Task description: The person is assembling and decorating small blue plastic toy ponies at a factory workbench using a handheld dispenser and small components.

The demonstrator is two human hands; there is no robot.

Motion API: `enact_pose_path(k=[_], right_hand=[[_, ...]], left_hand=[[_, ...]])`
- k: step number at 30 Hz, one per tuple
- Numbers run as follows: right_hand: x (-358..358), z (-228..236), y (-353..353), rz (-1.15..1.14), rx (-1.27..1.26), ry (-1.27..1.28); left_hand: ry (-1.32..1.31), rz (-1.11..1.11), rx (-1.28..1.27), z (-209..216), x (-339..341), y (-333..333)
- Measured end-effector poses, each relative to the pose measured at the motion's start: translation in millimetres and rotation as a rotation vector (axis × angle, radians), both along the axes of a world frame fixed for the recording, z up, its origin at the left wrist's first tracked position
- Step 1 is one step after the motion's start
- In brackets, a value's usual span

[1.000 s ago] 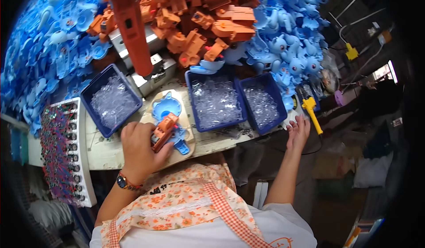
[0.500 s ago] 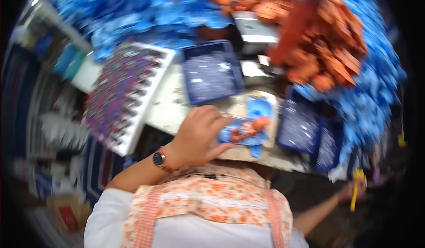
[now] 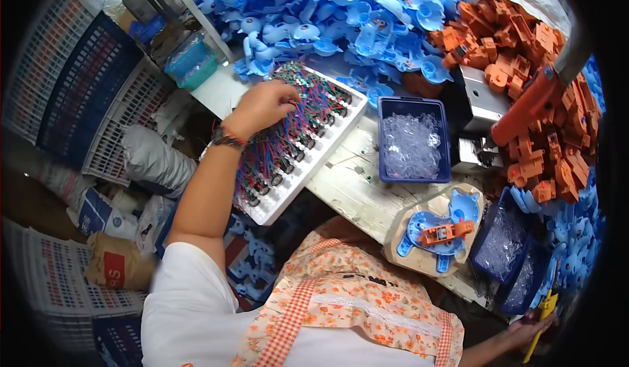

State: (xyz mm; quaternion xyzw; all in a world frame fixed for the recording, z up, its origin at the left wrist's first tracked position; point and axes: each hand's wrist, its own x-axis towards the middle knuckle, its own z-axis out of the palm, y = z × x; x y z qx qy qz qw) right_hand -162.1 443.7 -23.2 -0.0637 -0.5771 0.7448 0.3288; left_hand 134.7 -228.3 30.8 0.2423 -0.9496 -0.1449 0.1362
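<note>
My left hand (image 3: 263,108) is over a white foam tray (image 3: 291,190), its fingers curled among a thick bundle of red, blue and green wires (image 3: 288,134). What its fingertips pinch, if anything, is hidden. Small dark round parts sit in a row along the tray's edge. At the lower right, my right hand (image 3: 524,331) grips a slim yellow tool (image 3: 545,314), apart from the bench. Between the hands, a beige block (image 3: 401,233) cradles a blue plastic shell (image 3: 462,204). An orange plastic part (image 3: 445,233) lies across the shell.
Blue shells (image 3: 341,20) are heaped at the back, orange parts (image 3: 524,46) at the right. Blue bins of clear pieces (image 3: 411,146) stand on the bench and beside the block. A red-handled metal press (image 3: 534,105) rises at the right. Plastic crates (image 3: 85,92) stand at the left.
My left hand has moved from beside the blue shell to the wires on the foam tray. The view has swung left. My right hand keeps the yellow tool.
</note>
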Motion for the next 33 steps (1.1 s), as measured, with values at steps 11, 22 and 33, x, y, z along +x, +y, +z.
enact_pose_path(k=[11,22,33], right_hand=[[-6.6,-24.5,36.0,0.390,-0.081,-0.121],[41.6,38.3,-78.8,0.345,0.120,0.182],[9.1,33.7,-75.2,0.395,0.394,0.042]], left_hand=[[-0.199,-0.007,-0.147,0.2,-19.5,-9.4],[-0.108,-0.209,-0.046,19.8,65.1,86.9],[0.022,0.244,-0.232,-56.2,77.1,174.4]])
